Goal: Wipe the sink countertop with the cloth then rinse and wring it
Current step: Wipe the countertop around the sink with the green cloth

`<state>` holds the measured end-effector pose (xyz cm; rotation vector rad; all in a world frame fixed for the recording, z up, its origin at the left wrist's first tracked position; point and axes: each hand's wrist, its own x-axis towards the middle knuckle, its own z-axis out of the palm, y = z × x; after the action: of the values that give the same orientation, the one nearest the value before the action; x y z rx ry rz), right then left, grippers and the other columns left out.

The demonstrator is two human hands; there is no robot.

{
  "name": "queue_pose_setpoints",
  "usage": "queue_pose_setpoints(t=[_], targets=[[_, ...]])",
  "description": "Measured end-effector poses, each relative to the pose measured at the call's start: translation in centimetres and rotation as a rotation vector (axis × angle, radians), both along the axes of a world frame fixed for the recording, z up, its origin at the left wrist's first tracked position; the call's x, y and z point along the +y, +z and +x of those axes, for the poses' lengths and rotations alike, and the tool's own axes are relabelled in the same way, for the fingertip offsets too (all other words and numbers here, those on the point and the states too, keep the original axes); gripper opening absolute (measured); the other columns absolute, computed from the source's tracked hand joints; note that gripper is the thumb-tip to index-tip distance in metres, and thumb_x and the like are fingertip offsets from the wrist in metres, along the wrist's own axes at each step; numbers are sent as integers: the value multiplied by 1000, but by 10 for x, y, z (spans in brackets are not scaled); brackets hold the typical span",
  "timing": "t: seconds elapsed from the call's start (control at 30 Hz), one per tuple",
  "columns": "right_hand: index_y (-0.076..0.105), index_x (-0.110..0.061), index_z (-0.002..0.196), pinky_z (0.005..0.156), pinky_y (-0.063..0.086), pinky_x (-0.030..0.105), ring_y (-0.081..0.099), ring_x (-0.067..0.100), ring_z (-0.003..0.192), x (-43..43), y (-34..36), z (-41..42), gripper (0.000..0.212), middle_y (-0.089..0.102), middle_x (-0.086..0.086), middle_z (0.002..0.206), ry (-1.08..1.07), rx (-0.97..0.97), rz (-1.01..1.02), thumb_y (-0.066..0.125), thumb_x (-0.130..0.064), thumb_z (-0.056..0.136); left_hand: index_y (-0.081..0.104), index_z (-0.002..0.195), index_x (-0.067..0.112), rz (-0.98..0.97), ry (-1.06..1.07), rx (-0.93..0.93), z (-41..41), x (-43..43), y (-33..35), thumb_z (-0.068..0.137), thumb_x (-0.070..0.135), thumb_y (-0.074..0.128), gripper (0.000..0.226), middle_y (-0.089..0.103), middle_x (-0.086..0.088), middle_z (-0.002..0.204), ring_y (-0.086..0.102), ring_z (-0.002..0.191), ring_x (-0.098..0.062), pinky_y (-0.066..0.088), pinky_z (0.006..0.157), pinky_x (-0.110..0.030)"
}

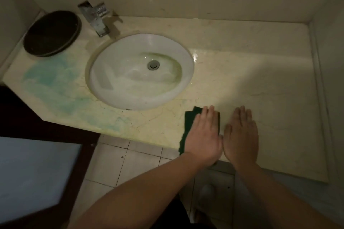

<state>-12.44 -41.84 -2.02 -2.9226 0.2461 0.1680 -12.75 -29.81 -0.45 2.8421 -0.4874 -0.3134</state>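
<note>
Flat left hand (202, 135) (open) on cloth (189, 119)

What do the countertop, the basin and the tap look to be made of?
Countertop: probably polished marble or similar stone, cream with thin veins and a sheen. Basin: likely glazed white ceramic, smooth and glossy. Tap: shiny chrome-like metal with bright reflections.

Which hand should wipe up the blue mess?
Probably the left hand: it lies flat on the green cloth, on the side nearer the blue smears. The right hand rests on bare countertop.
</note>
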Motion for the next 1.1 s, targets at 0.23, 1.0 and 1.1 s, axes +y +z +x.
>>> queue_pose_setpoints(t=[0.23, 1.0, 1.1], targets=[[22, 1, 151, 118, 21, 44, 21, 30, 147, -5, -1, 7, 66, 23, 18, 159, -6, -22, -55, 14, -35, 95, 2, 154, 3, 209, -279, -53, 77, -13, 2, 101, 36, 18, 65, -2, -14, 164, -4, 151, -29, 1, 123, -40], [24, 1, 150, 119, 22, 45, 19, 30, 148, -4, 5, 12, 66, 22, 17, 159, -16, -14, -28, 19, -33, 93, 19, 153, 0, 93, 274, -64, 17, 138, 3, 91, 34, 21, 71, 17, -17, 161, 11, 150, -28, 5, 122, -38], [24, 1, 150, 119, 22, 45, 19, 30, 148, -6, 4, 13, 66, 22, 17, 159, -13, -26, -29, 20, -32, 93, 16, 153, -1, 106, 338, -57, 25, 114, 6, 92, 33, 25, 70, 14, -19, 162, 9, 150, -31, 4, 122, -39]])
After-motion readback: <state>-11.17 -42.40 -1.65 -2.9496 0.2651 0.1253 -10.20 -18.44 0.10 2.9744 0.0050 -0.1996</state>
